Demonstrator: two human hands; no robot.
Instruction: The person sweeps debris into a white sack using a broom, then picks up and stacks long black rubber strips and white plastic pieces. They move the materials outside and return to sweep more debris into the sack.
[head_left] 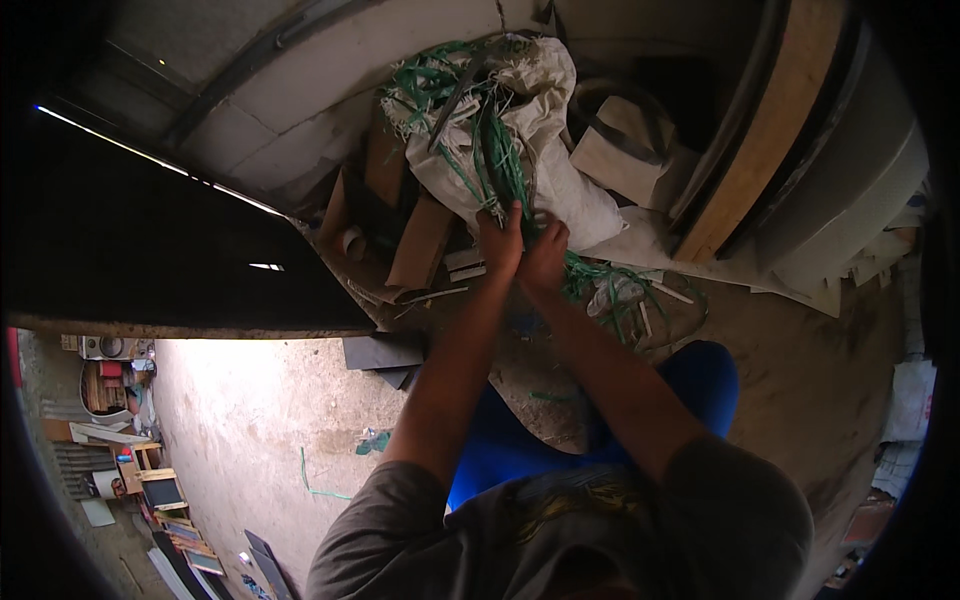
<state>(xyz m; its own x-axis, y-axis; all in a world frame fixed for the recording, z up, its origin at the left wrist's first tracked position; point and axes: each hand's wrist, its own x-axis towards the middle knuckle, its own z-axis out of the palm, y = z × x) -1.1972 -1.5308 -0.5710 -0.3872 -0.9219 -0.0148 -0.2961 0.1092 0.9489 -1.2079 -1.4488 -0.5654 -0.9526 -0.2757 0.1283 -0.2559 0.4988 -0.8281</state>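
Observation:
Both my arms reach forward to a white woven sack [560, 180] that leans against the wall. A bundle of green plastic strapping [507, 160] hangs down the sack's front. My left hand [500, 240] is closed round the lower part of this bundle, thumb pointing up. Close beside it on the right, my right hand [543, 255] is closed with curled fingers at the bundle's lower end; what lies inside those fingers is hidden. More green strapping [620, 285] lies tangled on the floor just right of my hands, mixed with clear plastic.
Cardboard pieces [420, 240] stand left of the sack. A beige box [625, 140] sits at its right, near a tall wooden board [770, 130]. A dark panel [180, 240] juts in at left. Dark flat sheets [385, 352] lie on the floor; wooden frames [165, 495] are stacked far left.

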